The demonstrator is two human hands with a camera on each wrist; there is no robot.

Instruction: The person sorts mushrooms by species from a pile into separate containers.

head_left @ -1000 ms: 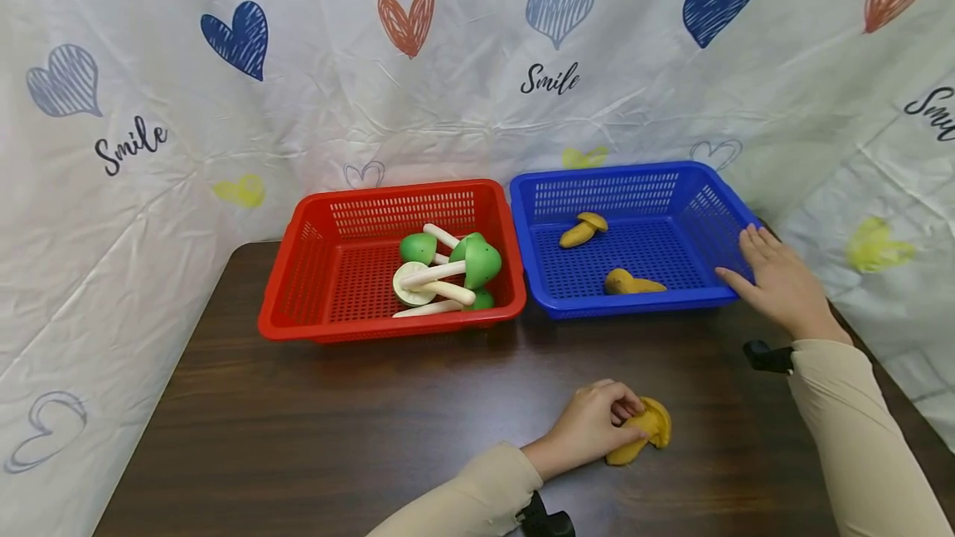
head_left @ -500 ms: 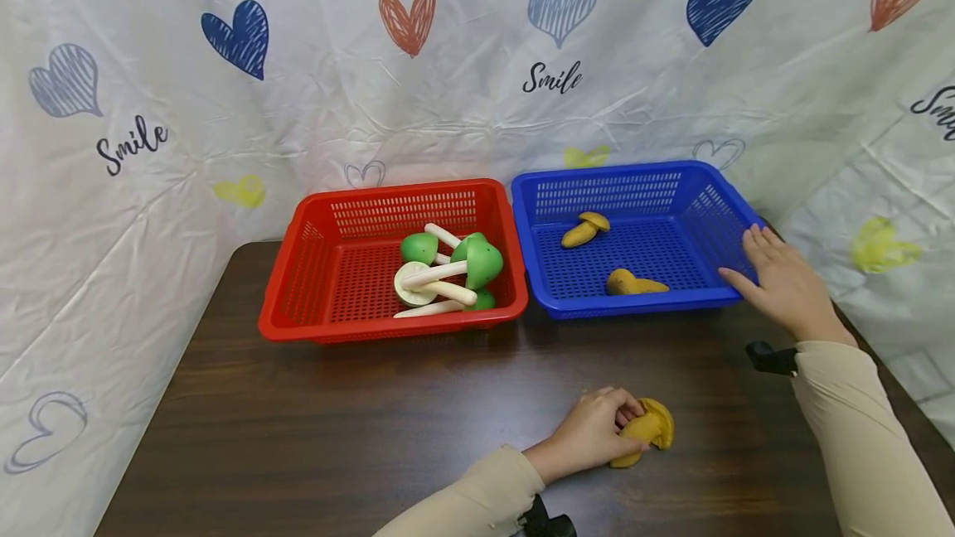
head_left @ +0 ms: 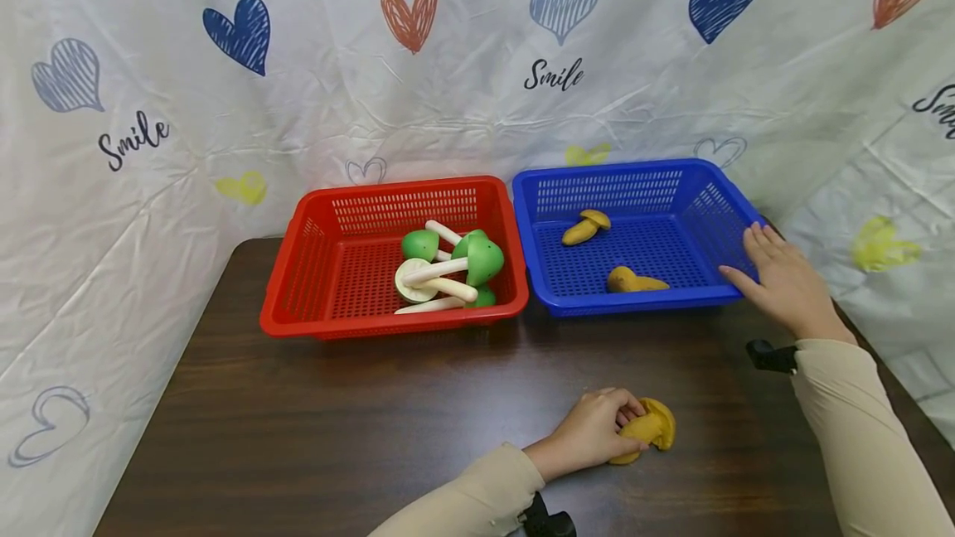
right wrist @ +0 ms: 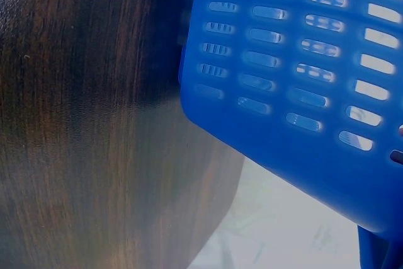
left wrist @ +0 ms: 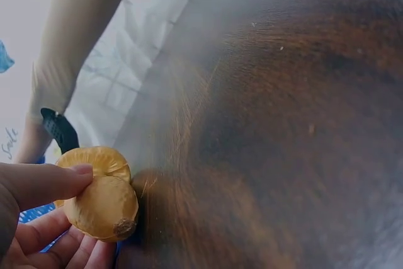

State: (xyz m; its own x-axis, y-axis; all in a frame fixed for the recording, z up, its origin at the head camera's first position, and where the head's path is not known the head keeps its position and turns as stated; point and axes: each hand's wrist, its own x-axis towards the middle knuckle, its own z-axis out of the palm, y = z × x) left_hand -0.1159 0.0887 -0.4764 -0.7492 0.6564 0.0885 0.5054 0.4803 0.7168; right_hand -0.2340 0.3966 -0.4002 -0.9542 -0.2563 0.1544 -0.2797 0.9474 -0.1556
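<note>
My left hand pinches a yellow toy mushroom close over the table, thumb on the near side and fingers behind. In the left wrist view, the thumb presses the mushroom's stem, whose brown-tipped end faces the camera. At the right, my right hand rests on the side rim of the blue basket with straight fingers. That basket's slotted side wall fills much of the right wrist view. Inside the basket lie two more yellow mushrooms, one at the back and one near the front.
Left of the blue basket stands a red basket holding several green-capped toy mushrooms with white stems. Both baskets sit at the back of the dark wooden table. A white cloth printed with hearts hangs behind.
The left hand and its mushroom have shifted very slightly to the right and down. The right hand stays at the blue basket's rim.
</note>
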